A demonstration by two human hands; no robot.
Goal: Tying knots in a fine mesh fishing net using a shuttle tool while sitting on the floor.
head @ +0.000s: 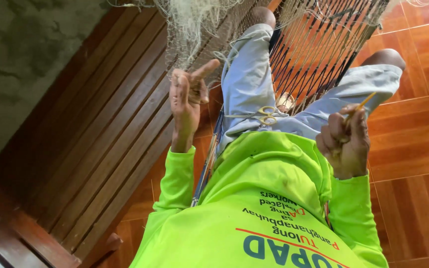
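Netting (194, 30) pinched by left hand (187, 99); right hand (346, 141) grips a yellow needle (361, 105); scissors (266, 115) on lap.

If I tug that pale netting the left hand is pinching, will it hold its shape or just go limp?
Probably limp: the netting hangs in loose folds above the left hand. It looks light, thin thread with open mesh. It may snag, since strands drape over the lap near the scissors.

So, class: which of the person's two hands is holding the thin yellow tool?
The right hand, closed around the thin yellow tool. The left hand grips the fishing net instead.
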